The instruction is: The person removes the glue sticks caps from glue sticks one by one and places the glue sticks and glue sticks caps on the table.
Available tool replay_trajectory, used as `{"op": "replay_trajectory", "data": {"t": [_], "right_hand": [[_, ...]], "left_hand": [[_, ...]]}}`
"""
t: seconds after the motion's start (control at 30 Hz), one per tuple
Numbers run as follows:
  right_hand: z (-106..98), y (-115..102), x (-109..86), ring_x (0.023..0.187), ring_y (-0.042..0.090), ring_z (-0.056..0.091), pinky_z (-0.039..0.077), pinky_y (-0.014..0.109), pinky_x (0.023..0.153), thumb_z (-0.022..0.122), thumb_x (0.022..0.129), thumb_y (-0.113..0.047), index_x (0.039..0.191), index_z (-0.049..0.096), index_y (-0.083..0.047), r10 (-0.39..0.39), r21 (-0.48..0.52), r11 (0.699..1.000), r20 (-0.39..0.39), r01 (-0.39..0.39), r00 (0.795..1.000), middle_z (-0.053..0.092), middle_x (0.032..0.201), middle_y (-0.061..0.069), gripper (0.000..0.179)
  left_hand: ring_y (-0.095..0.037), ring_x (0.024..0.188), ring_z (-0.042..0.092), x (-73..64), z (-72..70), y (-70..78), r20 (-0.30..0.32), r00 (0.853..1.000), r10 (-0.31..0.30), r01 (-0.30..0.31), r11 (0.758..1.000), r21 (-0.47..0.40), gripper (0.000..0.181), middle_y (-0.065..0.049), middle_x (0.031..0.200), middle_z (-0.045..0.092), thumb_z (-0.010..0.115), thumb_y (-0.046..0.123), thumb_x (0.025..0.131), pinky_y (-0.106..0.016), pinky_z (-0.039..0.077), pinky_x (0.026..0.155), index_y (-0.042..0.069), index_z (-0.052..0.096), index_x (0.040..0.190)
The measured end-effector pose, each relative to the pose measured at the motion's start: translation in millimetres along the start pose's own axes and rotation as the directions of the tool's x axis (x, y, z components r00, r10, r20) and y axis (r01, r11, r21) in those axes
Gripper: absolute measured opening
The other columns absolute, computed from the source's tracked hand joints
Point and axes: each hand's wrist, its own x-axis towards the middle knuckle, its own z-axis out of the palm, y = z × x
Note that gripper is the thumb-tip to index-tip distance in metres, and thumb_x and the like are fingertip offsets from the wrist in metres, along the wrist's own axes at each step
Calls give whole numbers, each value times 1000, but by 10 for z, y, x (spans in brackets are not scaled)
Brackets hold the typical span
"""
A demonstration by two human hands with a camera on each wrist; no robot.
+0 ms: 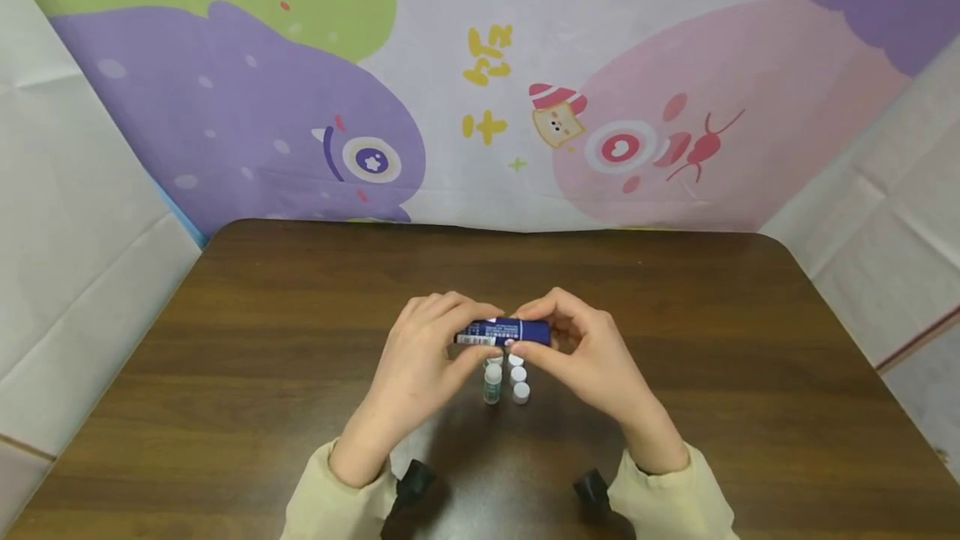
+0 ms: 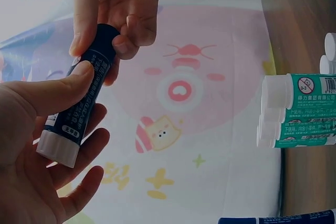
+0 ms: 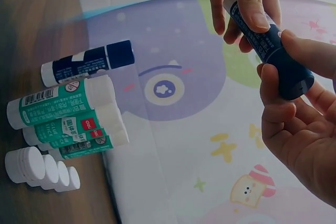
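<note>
A dark blue glue stick (image 1: 504,332) with a white base is held roughly level above the table by both hands. My left hand (image 1: 423,352) grips its printed barrel near the white base (image 2: 58,148), with the thumb pressed along the label. The fingers and thumb of my right hand (image 1: 588,348) pinch the plain blue cap end (image 3: 294,80). Below the hands stand several green glue sticks (image 3: 58,100) with white tops, one of them visible in the head view (image 1: 492,386). Beside these, a second blue glue stick (image 3: 86,62) stands upright, hidden in the head view.
Several small white caps (image 1: 521,392) stand in a row on the brown wooden table (image 1: 262,357), right of the green sticks. A cartoon-printed cloth (image 1: 480,190) hangs behind the table's far edge. Black wrist mounts (image 1: 415,482) sit at both sleeves.
</note>
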Motion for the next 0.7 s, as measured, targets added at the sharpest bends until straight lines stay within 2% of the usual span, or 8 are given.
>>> {"op": "replay_trajectory", "data": {"t": [0.3,0.43,0.57,0.7], "right_hand": [[-6,-1,11,74,12,61,51,26,55,68,78,-4,95,58,-8,-11,-21,1000,12,11,1000,66,98,8,20],[-50,7,9,79,13,62,52,27,61,68,79,-4,95,56,-7,-8,-22,1000,25,8,1000,66,100,9,20],[-159,-6,-7,86,16,64,51,25,65,68,78,-2,94,53,-5,1,15,1000,-9,-1,1000,67,100,10,22],[-242,-21,-34,85,18,64,50,23,62,68,78,-2,95,52,-5,6,11,1000,-54,-5,999,67,98,10,23]], "left_hand": [[-9,77,52,3,-3,-16,-10,1000,6,-6,1000,-29,31,9,86,63,77,24,69,-29,38,79,17,67,97],[-10,79,54,7,-32,-56,-8,1000,-6,5,999,-32,31,7,88,63,77,25,70,-29,39,78,17,67,98],[-12,80,54,-2,-145,-155,-76,994,-81,80,997,-11,33,4,91,63,78,17,68,-31,38,73,15,66,99],[-12,74,50,-32,-231,-232,-149,972,-181,175,983,-52,36,1,90,64,80,12,66,-32,35,72,14,65,99]]}}
